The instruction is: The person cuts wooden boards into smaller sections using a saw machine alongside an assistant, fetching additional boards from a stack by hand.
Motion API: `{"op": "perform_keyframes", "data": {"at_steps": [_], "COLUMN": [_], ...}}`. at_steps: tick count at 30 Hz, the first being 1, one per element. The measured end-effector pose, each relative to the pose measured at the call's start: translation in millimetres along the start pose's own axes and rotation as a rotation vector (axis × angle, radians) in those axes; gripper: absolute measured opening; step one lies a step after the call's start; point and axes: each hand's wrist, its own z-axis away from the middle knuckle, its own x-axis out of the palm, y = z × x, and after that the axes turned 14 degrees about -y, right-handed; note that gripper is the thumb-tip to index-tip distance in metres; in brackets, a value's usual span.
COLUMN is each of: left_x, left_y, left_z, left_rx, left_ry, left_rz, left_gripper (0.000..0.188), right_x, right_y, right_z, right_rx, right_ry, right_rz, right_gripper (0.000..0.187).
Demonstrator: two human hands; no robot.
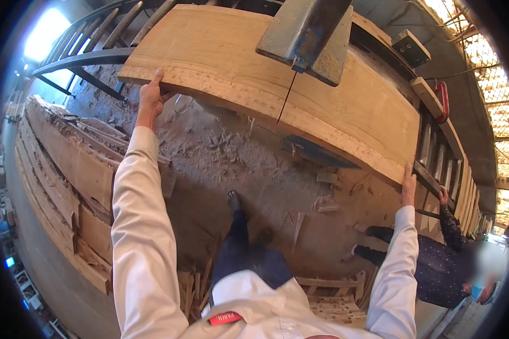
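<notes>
A wide, thick wooden plank [209, 45] lies across a machine table and rollers in front of me. My left hand [151, 100] grips its near edge toward the left end, fingers partly hidden by the wood. At the near right corner my right hand [408, 185] holds the plank, one finger stretched up along its end. Over the middle hangs a worn blue-grey metal saw guard [308, 42]. A thin dark line, looking like a saw cut, runs from under the guard to the near edge. The blade itself I cannot make out.
Slatted roller stands [99, 58] extend left, with more rollers [435, 152] right. A wooden rail [441, 116] with a red clamp [442, 103] borders the far right. Rough boards [76, 164] are stacked left. Another person [435, 271] stands right, one hand by the rollers. Offcuts and sawdust litter the floor.
</notes>
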Motion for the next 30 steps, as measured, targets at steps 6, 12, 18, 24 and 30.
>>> {"op": "perform_keyframes", "data": {"at_steps": [6,12,18,24,30], "left_x": [-19,-31,-46,-48,-36], "left_y": [-6,-6,-1,-1,-5], "left_z": [-18,-16,-23,-30,-26], "left_rx": [0.113,0.194,0.234,0.265,0.221], "left_ry": [-0.077,-0.197,-0.156,-0.156,-0.097], "left_rz": [-0.004,-0.081,-0.093,-0.067,-0.086], "left_gripper": [0.043,0.041,0.037,0.031,0.034], "right_x": [-13,6,31,25,17], "right_y": [-7,-30,-33,-37,-32], "right_z": [9,41,51,61,53], "right_rx": [-0.392,-0.157,-0.220,-0.210,-0.167], "right_ry": [-0.076,-0.178,-0.101,-0.186,-0.174], "right_rz": [0.107,-0.114,-0.261,-0.200,-0.185], "right_gripper": [0.068,0.050,0.052,0.054,0.053]}}
